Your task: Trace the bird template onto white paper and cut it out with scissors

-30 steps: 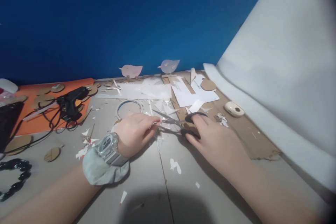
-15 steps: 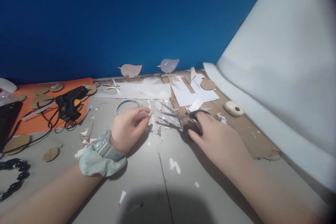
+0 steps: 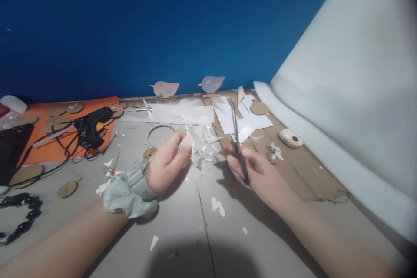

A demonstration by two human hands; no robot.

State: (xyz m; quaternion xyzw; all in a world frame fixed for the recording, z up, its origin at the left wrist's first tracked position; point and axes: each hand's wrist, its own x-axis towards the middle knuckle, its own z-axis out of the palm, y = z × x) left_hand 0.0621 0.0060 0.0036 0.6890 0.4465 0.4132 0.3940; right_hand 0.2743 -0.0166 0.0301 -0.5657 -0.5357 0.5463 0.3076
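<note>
My left hand (image 3: 169, 160) pinches a small pale piece of paper (image 3: 187, 140) between thumb and fingers. A grey watch and a pale scrunchie sit on that wrist. To the right, my right hand (image 3: 257, 169) has its fingers in the handles of a pair of scissors (image 3: 237, 139), whose blades point away from me and are turned edge-on. The scissors are apart from the pale piece. Small paper and clear scraps (image 3: 208, 143) lie between the hands. A roll of tape (image 3: 150, 132) rests just behind my left hand.
Two paper birds (image 3: 165, 89) stand by the blue wall. White sheets (image 3: 257, 119) lie on brown cardboard (image 3: 302, 169) at right, near a white oval device (image 3: 291, 138). At left, a black glue gun (image 3: 93, 126) lies on orange paper (image 3: 109, 103), with cardboard discs and a beaded bracelet (image 3: 24, 226) nearby.
The scissors have swung from pointing left toward my left hand to pointing away from me. My left hand has shifted slightly right, and more of the pale piece shows.
</note>
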